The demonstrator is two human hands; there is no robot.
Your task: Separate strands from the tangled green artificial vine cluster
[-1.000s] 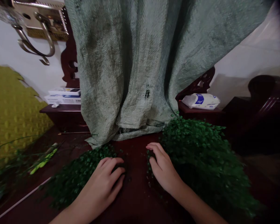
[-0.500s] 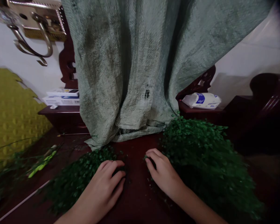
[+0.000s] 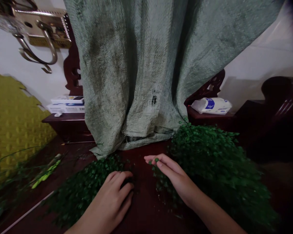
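Observation:
My right hand (image 3: 177,175) pinches a small green leafy sprig (image 3: 156,160) between thumb and fingertips, above the dark red wooden surface (image 3: 144,201). More leafy stems trail beneath this hand, and a large heap of leafy greens (image 3: 219,162) spreads to its right. On the left, a smaller pile of leafy greens (image 3: 78,185) lies on the wood. My left hand (image 3: 116,193) is closed over the right edge of that pile, its fingers curled around leafy stems. Part of what it grips is hidden beneath the fingers.
A grey-green woven sack (image 3: 151,71) hangs at the back. White boxes (image 3: 67,106) sit on a ledge at left, a tissue pack (image 3: 212,106) at right. A yellow-green tool (image 3: 46,174), a pale stick (image 3: 26,213) and loose stems lie left. A yellow textured mat (image 3: 17,123) stands behind them.
My right hand has turned and extended its fingers leftward, bringing the pinched sprig into clearer view. My left hand stays on its pile. The camera view has shifted slightly.

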